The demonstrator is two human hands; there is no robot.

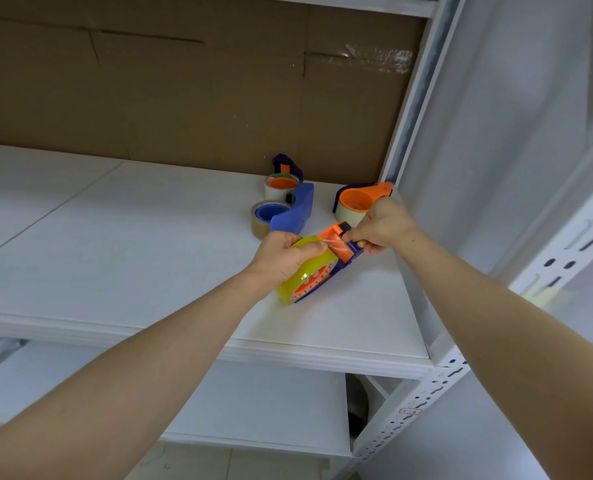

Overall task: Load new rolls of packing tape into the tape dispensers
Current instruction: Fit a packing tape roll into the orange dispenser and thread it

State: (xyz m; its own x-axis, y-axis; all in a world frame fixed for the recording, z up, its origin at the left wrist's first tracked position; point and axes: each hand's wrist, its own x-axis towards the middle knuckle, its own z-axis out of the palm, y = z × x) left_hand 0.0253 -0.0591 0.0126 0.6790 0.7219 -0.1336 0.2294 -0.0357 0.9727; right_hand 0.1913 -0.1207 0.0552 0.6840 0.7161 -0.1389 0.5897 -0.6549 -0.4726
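A yellowish clear tape roll (300, 277) sits in a purple and orange dispenser (340, 249) held just above the white shelf (149, 244). My left hand (281, 258) grips the roll from the left. My right hand (383, 225) grips the dispenser's cutter end on the right, and a strip of clear tape lies over the orange flap between both hands. Behind stand a blue dispenser (297, 211) with a brownish roll (262, 218), a purple one with a white roll (281, 185), and an orange-cored one (359, 200) with a cream roll.
A brown cardboard sheet (184, 91) lines the back of the shelf. A white metal upright (409, 109) and side panel close off the right side. A perforated post (461, 375) stands at the front right, and a lower shelf (236, 403) lies beneath.
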